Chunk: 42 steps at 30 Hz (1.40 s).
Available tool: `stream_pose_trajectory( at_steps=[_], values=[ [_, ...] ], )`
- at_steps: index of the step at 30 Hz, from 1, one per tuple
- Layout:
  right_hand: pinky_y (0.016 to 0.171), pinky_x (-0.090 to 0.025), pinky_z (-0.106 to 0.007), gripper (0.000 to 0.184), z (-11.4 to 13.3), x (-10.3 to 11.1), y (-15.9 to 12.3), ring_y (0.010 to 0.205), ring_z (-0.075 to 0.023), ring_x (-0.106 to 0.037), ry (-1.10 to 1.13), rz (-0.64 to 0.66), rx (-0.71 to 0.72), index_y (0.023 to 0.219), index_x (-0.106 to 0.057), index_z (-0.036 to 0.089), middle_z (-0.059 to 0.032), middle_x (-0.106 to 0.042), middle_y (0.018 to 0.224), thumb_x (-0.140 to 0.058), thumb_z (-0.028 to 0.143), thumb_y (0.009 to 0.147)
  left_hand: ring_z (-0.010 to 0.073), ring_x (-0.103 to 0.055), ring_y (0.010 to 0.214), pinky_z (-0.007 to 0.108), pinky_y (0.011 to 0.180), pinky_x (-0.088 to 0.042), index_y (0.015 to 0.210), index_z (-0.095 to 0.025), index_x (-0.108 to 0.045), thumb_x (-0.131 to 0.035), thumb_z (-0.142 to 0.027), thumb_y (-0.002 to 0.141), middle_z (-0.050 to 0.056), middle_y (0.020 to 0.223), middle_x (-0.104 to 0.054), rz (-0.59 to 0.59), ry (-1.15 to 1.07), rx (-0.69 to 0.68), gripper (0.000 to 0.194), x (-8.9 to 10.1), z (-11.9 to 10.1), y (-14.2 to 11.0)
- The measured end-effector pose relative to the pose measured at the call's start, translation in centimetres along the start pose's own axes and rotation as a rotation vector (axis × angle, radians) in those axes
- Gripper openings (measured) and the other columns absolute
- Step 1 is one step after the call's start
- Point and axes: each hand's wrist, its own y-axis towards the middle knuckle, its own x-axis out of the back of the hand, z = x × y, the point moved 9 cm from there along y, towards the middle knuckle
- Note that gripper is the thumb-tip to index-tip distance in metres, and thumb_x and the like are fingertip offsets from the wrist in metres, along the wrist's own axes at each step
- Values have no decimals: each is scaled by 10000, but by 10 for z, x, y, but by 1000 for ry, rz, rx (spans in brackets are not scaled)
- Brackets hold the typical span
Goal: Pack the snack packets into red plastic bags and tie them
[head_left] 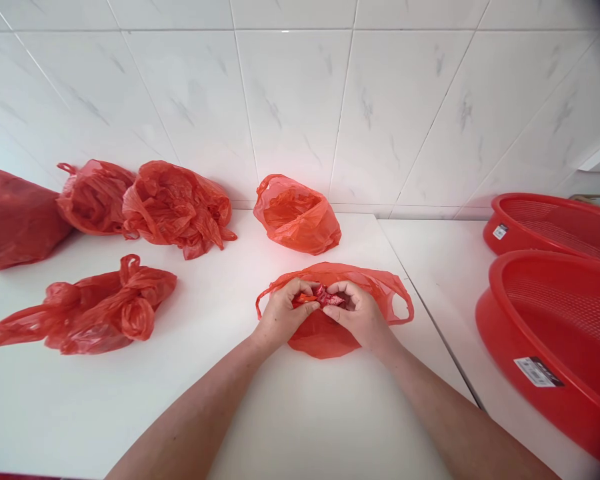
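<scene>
While the white tabletop (290, 413) carries it near me, the red plastic bag (330, 333) lies flat; my left hand (280, 313) and right hand (361, 315) curl tight, pinching its bunched knot (323, 295) between them.

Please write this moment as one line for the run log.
left hand: grips knot | right hand: grips knot | red bag: on white counter | red baskets: right

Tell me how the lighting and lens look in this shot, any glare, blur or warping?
Head view: bright, even light with soft shadows under the hands; a pink glow spills from the open red bag onto the white counter; wide-angle warping bends the wall tiles and stretches the red baskets; corners darken at top right; centre is sharp.
</scene>
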Motion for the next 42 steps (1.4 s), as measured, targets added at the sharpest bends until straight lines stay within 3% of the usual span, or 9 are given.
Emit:
stream_pose_trajectory(
  at_steps=[11, 16, 20, 22, 26, 30, 34, 37, 42],
  values=[
    [683, -522, -295, 91, 14, -7, -6, 735, -134, -600, 11, 34, 73, 874, -514, 223, 4, -618, 835, -559, 247, 799, 134, -632, 722, 269, 680, -497, 808, -220, -523, -595, -288, 761, -32, 779, -664, -8, -16, 69, 109, -5, 4, -3],
    [699, -528, -293, 182, 11, -10, -6, 770, -136, -601, -3, 54, 37, 940, -534, 229, -3, -634, 895, -596, 249, 770, 118, -600, 675, 243, 627, -472, 778, -216, -508, -596, -273, 746, -43, 740, -646, -70, 27, 84, 109, 0, 5, -3],
    [648, -516, -277, 119, 10, -10, -5, 730, -135, -589, -106, 67, 49, 886, -547, 225, 4, -627, 848, -576, 252, 773, 108, -572, 664, 231, 617, -452, 759, -215, -507, -604, -293, 743, -49, 736, -638, -95, 97, 76, 126, 2, 2, -4],
    [634, -509, -271, 90, 13, -3, -3, 719, -135, -586, -186, 21, 107, 861, -545, 227, 9, -621, 830, -559, 230, 773, 121, -594, 736, 246, 666, -466, 780, -219, -520, -594, -316, 758, -33, 825, -665, -91, 118, 55, 124, 1, -1, -4],
    [633, -491, -290, 129, 20, 27, 2, 752, -160, -585, -466, -199, 246, 839, -537, 226, -2, -615, 841, -522, 140, 745, 153, -596, 954, 284, 804, -466, 781, -228, -515, -579, -292, 768, -7, 1096, -651, -95, 151, -17, 91, 2, -8, -4],
    [650, -473, -314, 218, 16, 40, 10, 820, -187, -577, -704, -271, 336, 835, -563, 219, -29, -613, 890, -474, 57, 720, 152, -598, 810, 277, 693, -460, 794, -249, -537, -561, -322, 783, -31, 910, -664, -72, 282, -8, 77, 4, -5, -3],
    [699, -478, -359, 141, 9, 37, 18, 847, -213, -582, -778, -237, 349, 880, -621, 222, -46, -625, 912, -542, 156, 784, 142, -515, 562, 271, 521, -387, 841, -264, -552, -545, -446, 787, -53, 632, -563, -10, 418, 67, 190, 2, 5, -3],
    [760, -481, -379, 121, 14, 35, 15, 894, -222, -583, -751, -222, 375, 909, -644, 224, -57, -628, 942, -569, 247, 818, 153, -543, 605, 281, 568, -405, 930, -256, -549, -495, -406, 821, -34, 698, -595, 18, 442, 15, 193, -1, -2, -3],
    [685, -481, -319, 132, 26, 35, 1, 801, -179, -581, -725, -106, 393, 779, -627, 229, -12, -631, 800, -522, 155, 806, 174, -607, 746, 298, 673, -441, 1060, -253, -495, -363, -300, 884, -5, 856, -658, 20, 385, -1, 224, 2, -4, -3]
  ],
)
